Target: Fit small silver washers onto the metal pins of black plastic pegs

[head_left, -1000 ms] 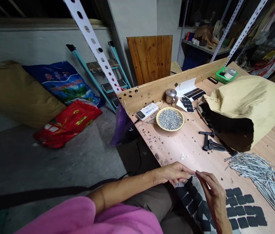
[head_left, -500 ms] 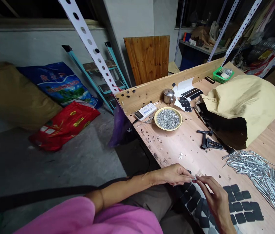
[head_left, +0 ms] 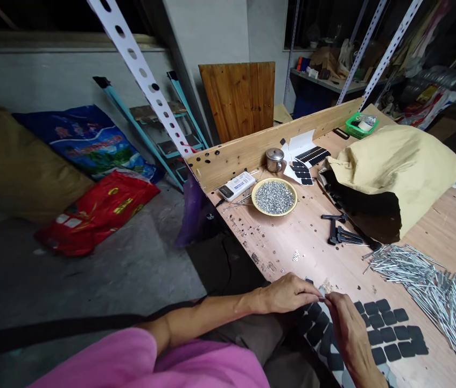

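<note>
Over the near edge of the table, my left hand (head_left: 290,293) and my right hand (head_left: 344,318) meet fingertip to fingertip. Both are closed in a pinch around something small and greyish, mostly hidden by the fingers, whose kind I cannot make out. Beneath and beside them lie black rounded-square pads (head_left: 377,321) in rows, some on pale backing sheet. A few small metal nuts (head_left: 296,255) rest on the wood beyond my left hand. Farther off, a yellow bowl (head_left: 275,212) holds many small shiny metal pieces.
Right of my hands is a heap of thin metal rods (head_left: 425,283). Black T-shaped parts (head_left: 343,234) lie before a large tan sack (head_left: 405,161). A lidded metal cup (head_left: 275,160), a white box-like device (head_left: 237,186) and a green basket (head_left: 360,127) stand along the back board.
The view has shifted slightly, so the table's things sit a little farther left. My right hand has turned, its fingers closer against my left fingertips. Both hands stay pinched together.
</note>
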